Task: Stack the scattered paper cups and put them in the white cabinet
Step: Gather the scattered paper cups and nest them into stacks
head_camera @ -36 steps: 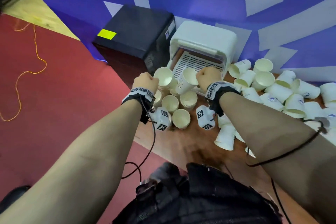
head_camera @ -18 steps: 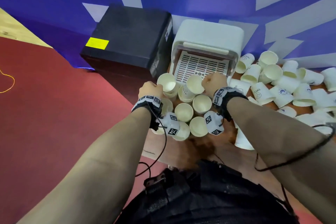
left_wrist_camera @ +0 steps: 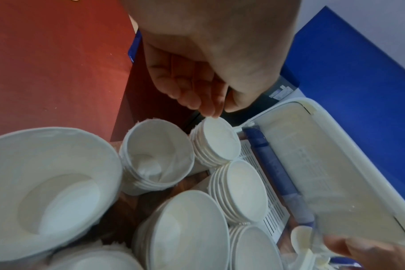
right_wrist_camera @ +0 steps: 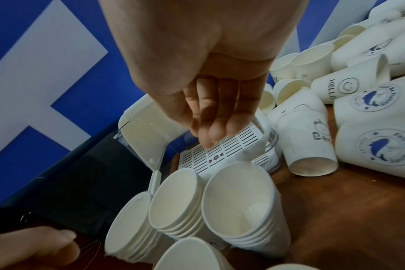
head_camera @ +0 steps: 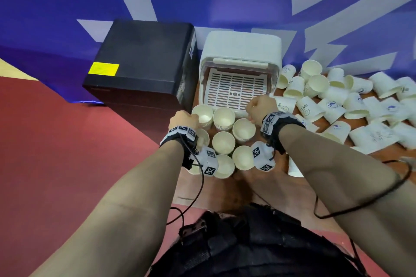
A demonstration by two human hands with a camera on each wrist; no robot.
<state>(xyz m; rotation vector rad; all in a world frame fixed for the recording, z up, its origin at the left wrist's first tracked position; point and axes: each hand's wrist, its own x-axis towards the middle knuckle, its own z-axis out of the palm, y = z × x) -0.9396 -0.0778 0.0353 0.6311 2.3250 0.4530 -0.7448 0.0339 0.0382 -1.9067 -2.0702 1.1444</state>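
A white cabinet [head_camera: 240, 49] stands open at the back, its slatted tray [head_camera: 234, 91] bare. Several upright stacks of paper cups [head_camera: 222, 143] cluster in front of it. My left hand [head_camera: 184, 119] hangs at the cluster's left; in the left wrist view its loosely curled fingertips [left_wrist_camera: 210, 109] hover at the rim of the far left stack [left_wrist_camera: 217, 142] and hold nothing. My right hand [head_camera: 258, 105] hovers at the tray's front right corner. In the right wrist view its fingers [right_wrist_camera: 210, 135] hang down together, empty, over the tray [right_wrist_camera: 231, 146]. Loose cups [head_camera: 333, 101] lie scattered to the right.
A black box [head_camera: 144, 63] stands against the cabinet's left side. The wooden table [head_camera: 225, 186] ends just left of the stacks, with red floor [head_camera: 67, 130] below. A blue and white wall [head_camera: 225, 2] closes the back. Cables run from both wrists.
The two stacks by my hands, tilted a second ago, now stand upright at the cabinet's front. Both hands have come off them and hang empty.
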